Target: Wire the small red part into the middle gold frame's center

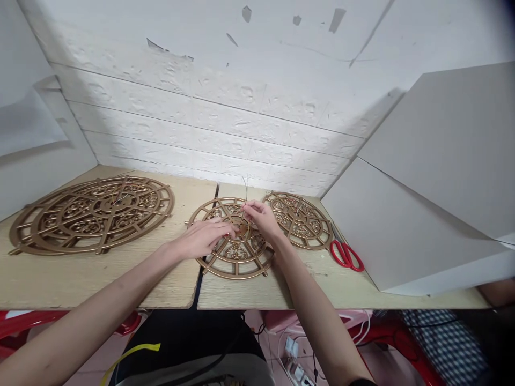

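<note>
A round gold-brown openwork panel with scroll ornaments (236, 275) lies flat on the table in front of me. My left hand (207, 236) rests on its left side, palm down, fingers stretched towards the central hub. Just above the hub, my right hand (258, 215) is closed in a pinch on a thin wire (246, 190), whose free end sticks up towards the wall. Some yellow wire (248, 231) shows by the hub between the hands. Whether the left fingertips press on a wire is too small to make out.
Stacked similar panels (100, 214) lie at the left, another openwork panel (300, 220) at the right. Red-handled scissors (346, 255) sit beside the white board (422, 214). A dark gap (197, 289) divides the table (169, 284). Behind is a white brick-patterned wall (225, 107).
</note>
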{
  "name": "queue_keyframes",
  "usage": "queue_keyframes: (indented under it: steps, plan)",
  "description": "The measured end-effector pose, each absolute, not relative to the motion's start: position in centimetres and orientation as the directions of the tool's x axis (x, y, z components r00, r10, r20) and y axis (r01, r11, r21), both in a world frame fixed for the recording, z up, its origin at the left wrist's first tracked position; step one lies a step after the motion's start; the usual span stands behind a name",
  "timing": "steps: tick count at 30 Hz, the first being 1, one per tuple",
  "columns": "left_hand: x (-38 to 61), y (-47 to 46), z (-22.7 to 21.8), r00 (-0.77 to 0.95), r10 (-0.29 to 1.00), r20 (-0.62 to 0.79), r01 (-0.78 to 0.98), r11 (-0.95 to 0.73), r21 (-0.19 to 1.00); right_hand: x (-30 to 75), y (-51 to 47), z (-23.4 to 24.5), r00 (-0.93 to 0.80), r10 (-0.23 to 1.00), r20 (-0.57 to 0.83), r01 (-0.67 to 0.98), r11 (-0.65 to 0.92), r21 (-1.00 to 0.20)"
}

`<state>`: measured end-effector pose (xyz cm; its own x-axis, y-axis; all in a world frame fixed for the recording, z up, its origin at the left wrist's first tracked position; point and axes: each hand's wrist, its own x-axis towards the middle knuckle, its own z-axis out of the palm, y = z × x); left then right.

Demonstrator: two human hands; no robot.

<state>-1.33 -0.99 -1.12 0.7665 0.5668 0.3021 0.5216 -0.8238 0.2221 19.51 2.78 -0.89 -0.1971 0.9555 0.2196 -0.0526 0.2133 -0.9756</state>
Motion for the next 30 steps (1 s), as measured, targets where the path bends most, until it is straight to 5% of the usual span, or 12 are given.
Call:
queue_keyframes:
  steps: [6, 11, 18, 25, 30]
  plan:
    - [-1.3, -1.0, -1.3, 0.749, 0.594, 0.294, 0.538, -0.804, 0.254, 21.0, 3.0, 0.5, 0.013, 0.977, 0.214, -0.356, 0.205, -0.912]
    - [-1.1, -0.9, -1.5, 0.7, 0.592, 0.401, 0.478, -0.804, 0.353, 21.5, 3.3, 0.7, 0.154, 0.949, 0.274, -0.435, 0.314, -0.844]
    - [-1.0, -1.1, -0.3, 0.325, 0.73, 0.601, 0.431, -0.68, 0.593, 20.2, 2.2, 1.3, -0.002, 0.962, 0.273, -0.549, 0.227, -0.805]
    - [-1.3, -0.2, -0.2, -0.148, 0.865, 0.479, 0.238, -0.439, 0.867, 18.9, 1.1, 0.9, -0.212, 0.946, 0.244, -0.392, 0.146, -0.908]
    - [-0.9, -0.7, 0.1, -0.029, 0.895, 0.445, 0.033, -0.444, 0.895, 17.9, 1.0, -0.1, -0.185, 0.948, 0.259, -0.21, 0.219, -0.953]
